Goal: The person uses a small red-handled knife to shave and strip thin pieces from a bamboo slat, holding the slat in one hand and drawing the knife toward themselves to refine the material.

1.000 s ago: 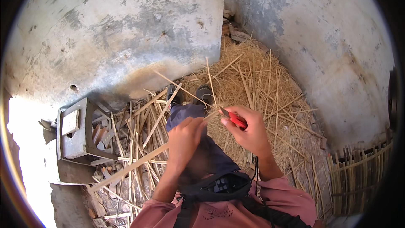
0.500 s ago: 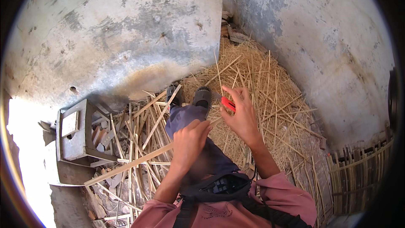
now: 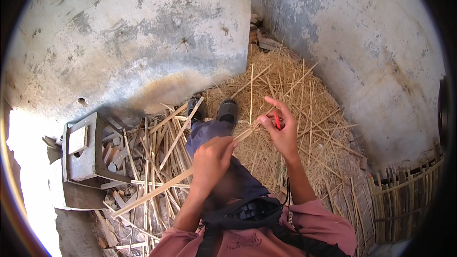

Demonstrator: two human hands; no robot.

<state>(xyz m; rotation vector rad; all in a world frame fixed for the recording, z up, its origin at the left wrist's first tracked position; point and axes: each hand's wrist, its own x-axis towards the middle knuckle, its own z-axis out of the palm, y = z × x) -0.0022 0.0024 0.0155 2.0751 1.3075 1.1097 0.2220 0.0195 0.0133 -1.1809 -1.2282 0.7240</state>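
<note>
My left hand (image 3: 212,159) is closed around a long, flat, pale strip of split bamboo (image 3: 154,194). The strip slants from the lower left up through the fist, and its short upper end points toward my other hand. My right hand (image 3: 284,138) grips a red-handled cutter knife (image 3: 277,120), with its thumb and fingers bent and the index finger raised. The knife's blade cannot be made out. Thumb and strip end are close together; whether they touch is unclear. A thin upright sliver (image 3: 251,93) shows just beyond the strip's tip.
Straw-like shavings and thin sticks (image 3: 314,128) cover the ground ahead and right. Several longer strips (image 3: 150,162) lie at the left beside a grey wooden frame box (image 3: 88,154). Worn walls (image 3: 157,33) meet ahead. A slatted panel (image 3: 404,200) stands at the right.
My right hand has moved right and slightly down, turning the knife more upright. The bamboo strip has slid up and right, its lower end now closer to my left hand.
</note>
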